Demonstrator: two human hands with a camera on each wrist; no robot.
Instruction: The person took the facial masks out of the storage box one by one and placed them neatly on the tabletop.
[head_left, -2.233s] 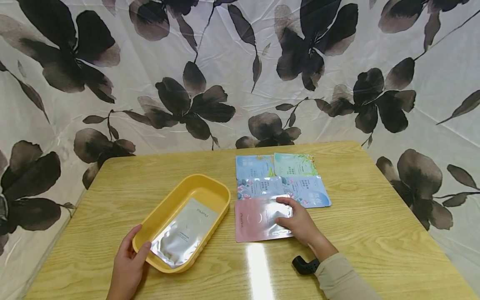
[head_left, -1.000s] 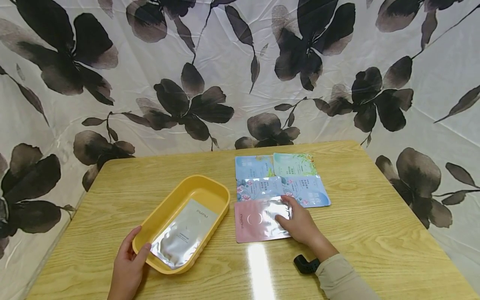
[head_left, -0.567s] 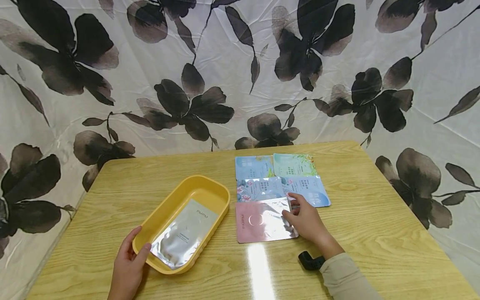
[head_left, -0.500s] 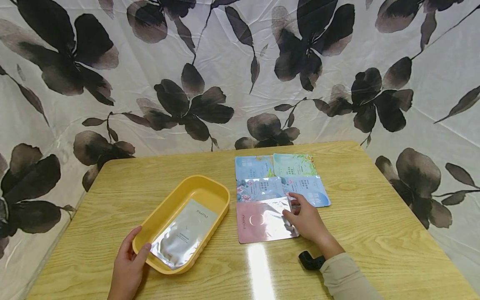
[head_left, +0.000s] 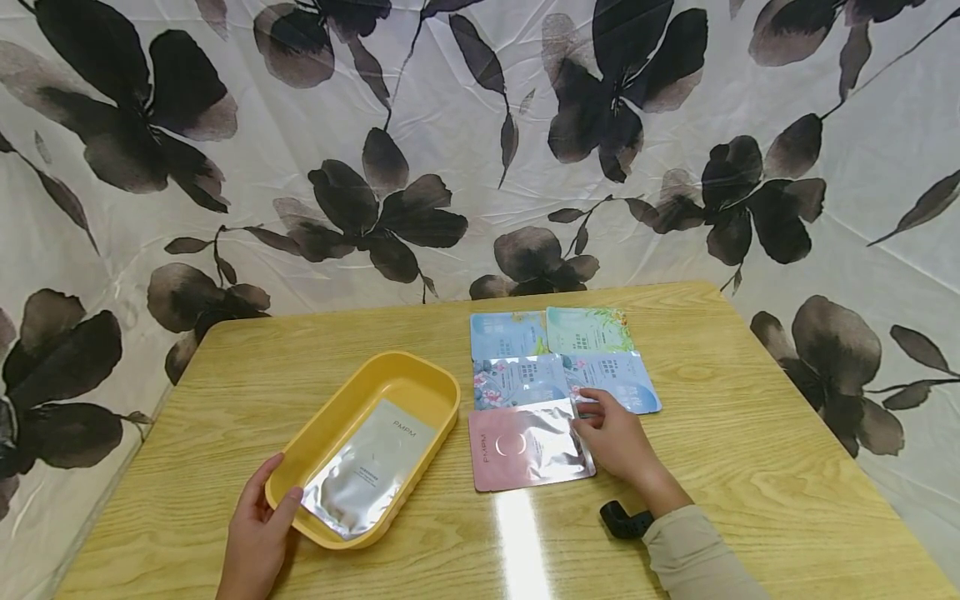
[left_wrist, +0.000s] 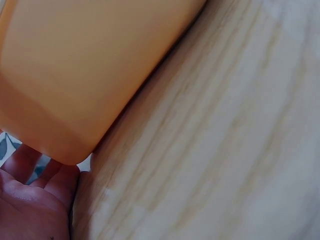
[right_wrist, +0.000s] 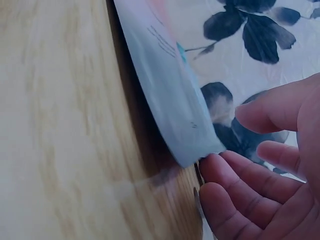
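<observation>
At its near-left end, a yellow plastic tray [head_left: 422,367] is gripped by my left hand [head_left: 258,529], thumb over the rim and fingers outside. Inside lies a pale silver face mask packet [head_left: 375,467] marked PMPM. A pink and silver face mask packet [head_left: 525,446], also marked PMPM, lies on the table right of the tray. My right hand [head_left: 618,442] is at its right edge; in the right wrist view the fingertips sit right at the packet's [right_wrist: 170,100] end, with the thumb spread apart from it. Beyond it are a flowered blue packet [head_left: 521,383] and another blue packet [head_left: 618,383].
Farther back on the wooden table [head_left: 750,467] lie a light blue packet [head_left: 506,335] and a green packet [head_left: 588,329], side by side. A white cloth with dark flowers [head_left: 480,150] hangs behind the table. A black device [head_left: 626,521] is on my right wrist.
The right hand has let go of the pink packet, its thumb sliding off the top toward the right edge. The packet has shifted slightly nearer. My left hand and the tray stay put.
</observation>
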